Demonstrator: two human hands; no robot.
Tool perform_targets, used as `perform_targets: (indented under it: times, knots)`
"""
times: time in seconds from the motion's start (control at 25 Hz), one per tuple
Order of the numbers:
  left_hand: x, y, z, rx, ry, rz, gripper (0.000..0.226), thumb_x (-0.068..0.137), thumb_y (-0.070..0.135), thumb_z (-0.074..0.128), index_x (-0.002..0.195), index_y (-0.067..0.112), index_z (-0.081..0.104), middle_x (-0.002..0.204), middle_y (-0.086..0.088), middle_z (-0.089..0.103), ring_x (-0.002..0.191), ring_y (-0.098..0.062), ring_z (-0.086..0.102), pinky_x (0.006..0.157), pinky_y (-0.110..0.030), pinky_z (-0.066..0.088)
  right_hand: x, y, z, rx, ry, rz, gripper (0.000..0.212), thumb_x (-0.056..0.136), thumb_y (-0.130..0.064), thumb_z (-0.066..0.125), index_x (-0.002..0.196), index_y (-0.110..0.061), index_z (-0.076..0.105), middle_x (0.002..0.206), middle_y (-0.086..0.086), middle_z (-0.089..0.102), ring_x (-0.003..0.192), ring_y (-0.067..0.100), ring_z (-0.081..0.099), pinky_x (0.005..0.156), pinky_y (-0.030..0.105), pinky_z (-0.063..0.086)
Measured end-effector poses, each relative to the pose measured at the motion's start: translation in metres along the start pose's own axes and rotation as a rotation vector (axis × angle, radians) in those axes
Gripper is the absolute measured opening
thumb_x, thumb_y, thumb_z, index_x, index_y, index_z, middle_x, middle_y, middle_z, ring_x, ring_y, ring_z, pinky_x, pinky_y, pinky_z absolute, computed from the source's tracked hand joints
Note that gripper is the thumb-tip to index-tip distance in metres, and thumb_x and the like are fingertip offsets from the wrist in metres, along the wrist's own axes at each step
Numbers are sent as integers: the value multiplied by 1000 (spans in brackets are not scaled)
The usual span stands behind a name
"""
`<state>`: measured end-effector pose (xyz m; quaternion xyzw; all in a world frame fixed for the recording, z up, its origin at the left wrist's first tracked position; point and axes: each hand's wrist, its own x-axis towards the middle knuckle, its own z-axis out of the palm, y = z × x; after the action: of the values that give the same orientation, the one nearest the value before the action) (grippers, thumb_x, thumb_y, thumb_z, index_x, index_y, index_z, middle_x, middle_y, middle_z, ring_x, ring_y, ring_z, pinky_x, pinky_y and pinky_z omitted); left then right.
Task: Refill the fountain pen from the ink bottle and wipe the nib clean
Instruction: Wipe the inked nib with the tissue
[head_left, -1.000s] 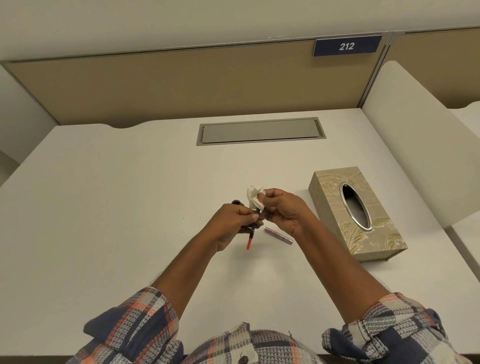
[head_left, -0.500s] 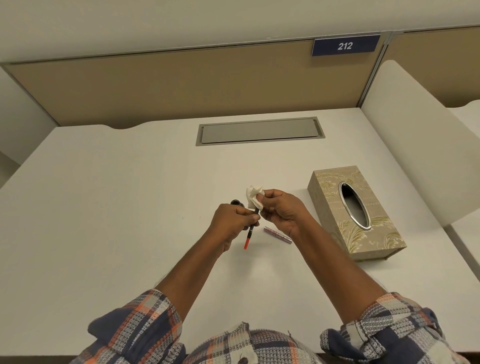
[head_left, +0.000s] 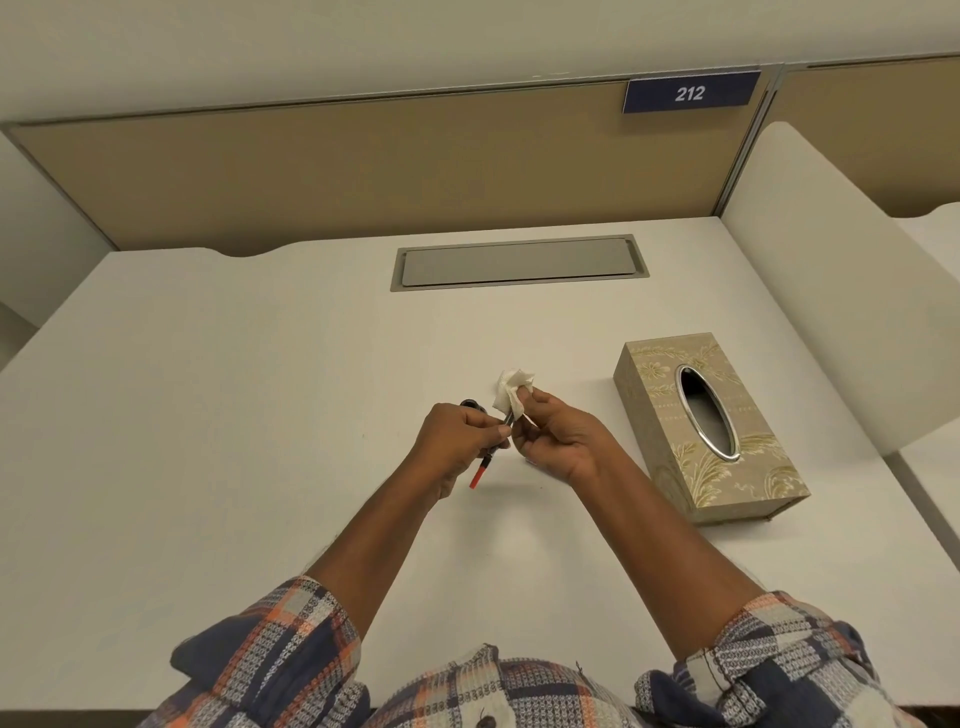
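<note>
Both hands are busy just above the middle of the desk (head_left: 208, 415), close together and almost touching. The left hand (head_left: 457, 436) is curled round the fountain pen (head_left: 480, 467), holding it slantwise, its red back end poking out below the fist towards the person and its front end pointing up and away. The right hand (head_left: 556, 441) pinches a crumpled white tissue (head_left: 511, 392) between thumb and fingertips, and the tissue is bunched over the pen's front end, so the nib itself is hidden from where I stand. To my eye this is the wiping step: one hand steadies the pen while the other closes the paper round the nib to take off stray ink. The pen is raised off the desk, probably so no ink marks the white surface.

Just behind the left knuckles a small dark round thing peeps out, standing on the desk. I take it for the ink bottle (head_left: 470, 404), though most of it is covered and I cannot tell whether it is capped or what is in it. It sits near enough for dipping.

Further right, well apart from the hands, lies a gold-patterned tissue box (head_left: 660, 415) with a metal-rimmed oval opening. The opening looks dark and no sheet stands out of it. At the back of the desk a grey cable-tray lid (head_left: 519, 262) is let into the top, shut. On the partition above hangs a blue plate (head_left: 690, 93) reading 212.
</note>
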<state>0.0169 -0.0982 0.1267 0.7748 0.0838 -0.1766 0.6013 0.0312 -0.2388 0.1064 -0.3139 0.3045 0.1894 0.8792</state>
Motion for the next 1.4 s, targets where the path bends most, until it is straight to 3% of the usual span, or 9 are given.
perform_targets:
  times: [0.12, 0.2, 0.28, 0.44, 0.72, 0.84, 1.16, 1.28, 1.4]
  knots:
    - [-1, -3, 0, -36, -10, -22, 4, 77, 2, 71, 76, 5, 73, 74, -11, 69, 77, -24, 65, 86, -39, 54, 2, -7, -2, 81, 64, -14, 14, 88, -8, 66, 101, -10, 67, 95, 6, 68, 77, 14, 60, 64, 22, 46]
    - [-1, -4, -2, -100, -39, -39, 5, 78, 2, 69, 82, 1, 72, 78, -13, 69, 80, -26, 66, 84, -36, 54, 3, -10, -5, 24, 134, -58, 6, 88, -7, 66, 92, -12, 67, 87, 4, 65, 71, 12, 56, 60, 20, 44]
    - [-2, -3, -1, -165, -86, -54, 8, 80, 1, 67, 86, 1, 71, 82, -15, 69, 79, -23, 67, 79, -30, 56, 2, -10, -7, -52, 150, -102, 10, 90, -5, 63, 98, -9, 66, 86, 6, 65, 69, 11, 55, 56, 17, 47]
    - [-3, -1, 1, -234, -135, -64, 12, 81, -1, 65, 92, -2, 71, 83, -14, 70, 70, -14, 69, 69, -23, 57, -1, -2, -7, -168, 139, -215, 29, 89, 5, 59, 118, -1, 58, 109, 19, 66, 79, 20, 64, 64, 22, 54]
    - [-1, -3, 5, -250, -148, -66, 19, 83, 0, 62, 100, -7, 67, 82, -13, 70, 75, -19, 69, 82, -32, 56, -6, -1, -4, -273, 124, -252, 17, 84, 11, 59, 92, -4, 59, 95, 21, 67, 73, 25, 64, 71, 33, 54]
    - [0, -4, 4, -254, -120, -59, 16, 84, 0, 61, 97, -6, 68, 83, -14, 69, 77, -22, 67, 85, -35, 55, -8, 1, -2, -287, 82, -243, 20, 83, 11, 59, 99, 0, 59, 77, 15, 70, 57, 20, 65, 65, 34, 54]
    - [1, -7, 3, -225, -95, -23, 14, 84, 2, 62, 95, -3, 70, 82, -12, 69, 71, -15, 69, 74, -27, 57, -10, -1, -7, -226, 49, -259, 8, 87, 1, 63, 93, -3, 58, 89, 20, 70, 63, 21, 69, 71, 32, 57]
    - [0, -7, 6, -216, -112, -9, 13, 85, 2, 62, 94, -1, 70, 84, -12, 70, 81, -23, 68, 83, -35, 55, -11, -1, -6, -209, 89, -309, 10, 86, 2, 65, 86, -3, 57, 88, 20, 70, 75, 27, 70, 80, 37, 58]
    - [1, -8, 7, -214, -88, -29, 12, 85, 2, 62, 92, 0, 71, 84, -12, 70, 84, -26, 67, 89, -41, 54, -15, -1, -2, -227, 61, -314, 10, 86, 3, 65, 85, -3, 57, 88, 18, 71, 74, 25, 72, 74, 34, 59]
